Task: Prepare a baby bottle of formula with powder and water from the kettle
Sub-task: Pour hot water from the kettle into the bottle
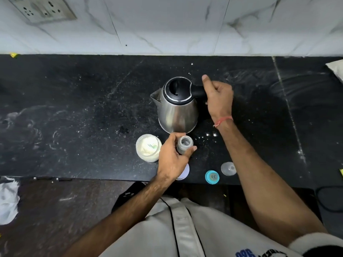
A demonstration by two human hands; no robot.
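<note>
A steel kettle [176, 110] with a black lid stands upright on the black counter [83, 108], spout pointing left. My right hand [219, 97] wraps around its black handle, thumb raised. In front of the kettle stands an open clear baby bottle [184, 144], and my left hand [174, 160] grips it from the left side. An open jar of white powder [148, 147] sits just left of the bottle. The blue bottle ring with its teat [212, 176] and a clear cap [228, 168] lie near the counter's front edge on the right.
A white lid [185, 172] is partly hidden under my left wrist. Spilled powder specks dot the counter near the kettle. A wall socket [42, 9] sits on the marble backsplash at the upper left. A white cloth [336, 69] lies at the far right edge.
</note>
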